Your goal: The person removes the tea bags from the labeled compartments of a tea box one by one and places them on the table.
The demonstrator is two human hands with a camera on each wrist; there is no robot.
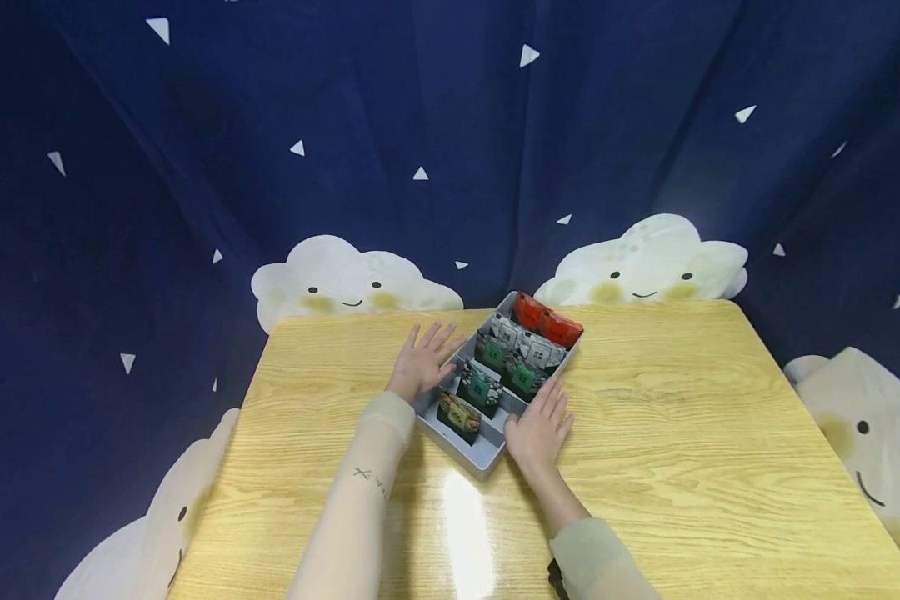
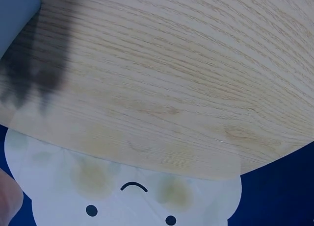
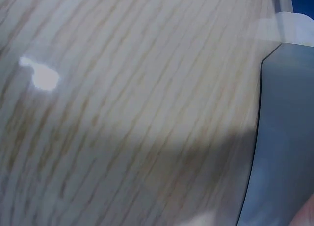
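Grey and probably plastic, the compartment box (image 1: 486,455) lies at the bench's (image 1: 682,408) middle, long axis seven to one o'clock; it should handle stiff, light, slightly slick, best held by opposite long walls. At its nine o'clock the left hand (image 1: 420,365) is released, fingers spread; at half past four the right hand (image 1: 537,429), unclenched, rests straight-fingered against the wall.

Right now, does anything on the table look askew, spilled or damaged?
The tray: it lies turned diagonally to the edges of the table, between the left hand and right hand. The packets are inside it; I see no spill or damage.
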